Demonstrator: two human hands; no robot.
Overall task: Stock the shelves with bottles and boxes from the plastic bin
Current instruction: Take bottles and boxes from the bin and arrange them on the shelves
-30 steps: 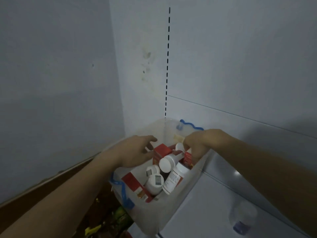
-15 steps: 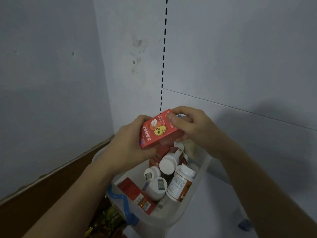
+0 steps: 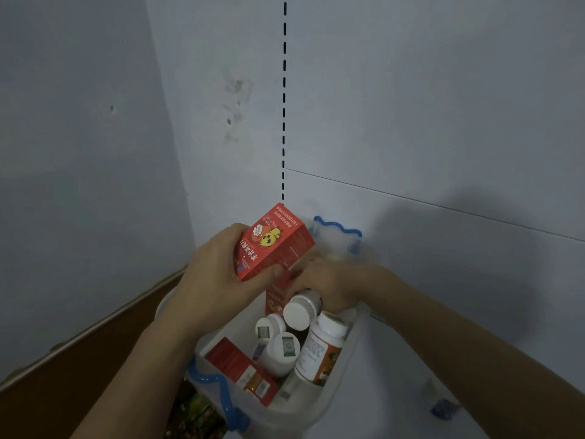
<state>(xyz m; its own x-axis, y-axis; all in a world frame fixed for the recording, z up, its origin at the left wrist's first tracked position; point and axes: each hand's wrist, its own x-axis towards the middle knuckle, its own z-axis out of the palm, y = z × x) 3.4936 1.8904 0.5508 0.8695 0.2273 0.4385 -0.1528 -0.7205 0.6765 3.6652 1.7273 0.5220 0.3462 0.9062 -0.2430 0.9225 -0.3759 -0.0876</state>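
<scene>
My left hand point(image 3: 210, 280) grips a red box with a yellow chick picture point(image 3: 272, 243), held above the clear plastic bin point(image 3: 329, 397). My right hand point(image 3: 329, 282) reaches down into the bin, its fingers curled around another red box point(image 3: 276, 297) that stands upright inside. The bin also holds several white bottles point(image 3: 281, 350), one with an orange label point(image 3: 319, 353), and a red box lying flat point(image 3: 240, 369).
The bin has blue handles point(image 3: 337, 228) and sits in the corner of a white shelf unit. A slotted upright rail point(image 3: 284, 99) runs up the back panel. A small clear bottle point(image 3: 438, 400) stands on the white shelf surface at the right. A brown ledge point(image 3: 95, 331) runs along the left.
My right hand has let go of the chick box and gone down into the bin onto a second red box. The left hand alone now holds the chick box, slightly raised.
</scene>
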